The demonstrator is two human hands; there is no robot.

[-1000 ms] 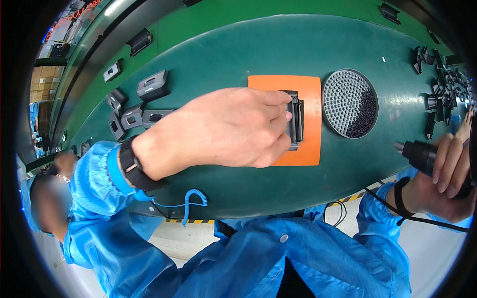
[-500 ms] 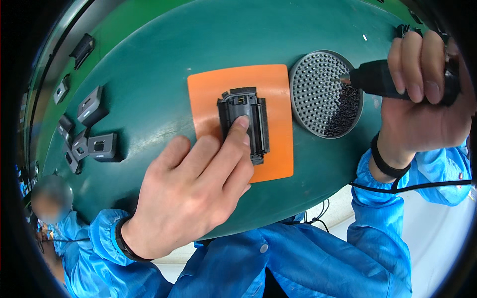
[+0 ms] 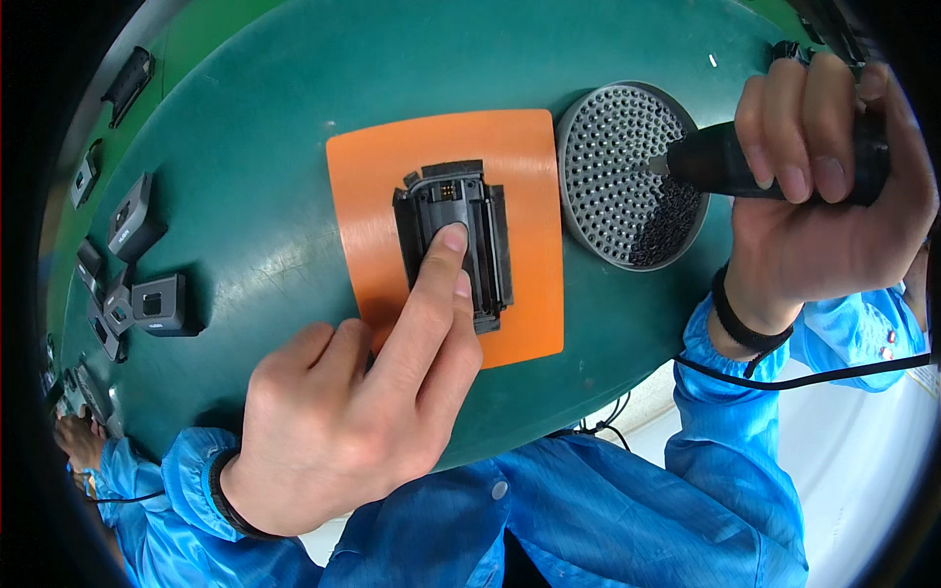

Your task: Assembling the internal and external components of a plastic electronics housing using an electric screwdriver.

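Note:
A black plastic housing [image 3: 479, 250] with ribbed slots and small gold contacts lies on an orange mat [image 3: 529, 147]. The index fingertip of my left hand [image 3: 343, 421] presses on the housing's middle. The middle finger is stretched out beside it, and the others are bent. My right hand [image 3: 804, 206] is wrapped around a black electric screwdriver [image 3: 701, 159]. Its tip points into a round grey tray [image 3: 567, 201] at the mat's right. Rows of small holes or pegs fill the tray, and small black screws [image 3: 667, 223] are heaped in its lower right part.
Several grey and black box-like casings [image 3: 162, 302] lie at the left of the green table [image 3: 265, 196]. A black part [image 3: 127, 86] sits beyond the far left edge. A black cable [image 3: 823, 375] runs past my right wrist. Another person's hand [image 3: 80, 441] shows at lower left.
The whole view has shifted, so the mat and casings appear further left. The screwdriver tip has moved slightly left and nearer over the tray. My left fingertip stays on the housing.

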